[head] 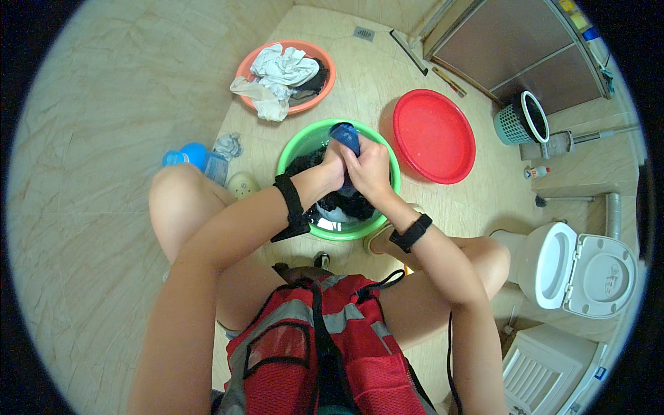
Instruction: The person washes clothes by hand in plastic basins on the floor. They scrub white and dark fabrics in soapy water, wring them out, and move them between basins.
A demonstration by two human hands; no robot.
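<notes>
A bunched dark blue cloth (346,136) is gripped between my two hands above a green plastic basin (286,150). My left hand (334,165) is closed around it, pressed against my right hand (370,165), whose fingers also wrap the cloth. One end sticks up past my fists; a lower part hangs beneath them. In the basin lie wet black clothes (358,206) and a pale piece of fabric (332,212), with water around them. Both wrists wear black straps.
An orange basin (330,93) of clothes stands at far left, a red basin (436,137) at right. Blue detergent bottles (194,155) and a crumpled grey cloth (228,146) lie left. A toilet (555,264), a waste basket (511,124) and a floor squeegee (408,52) are farther off.
</notes>
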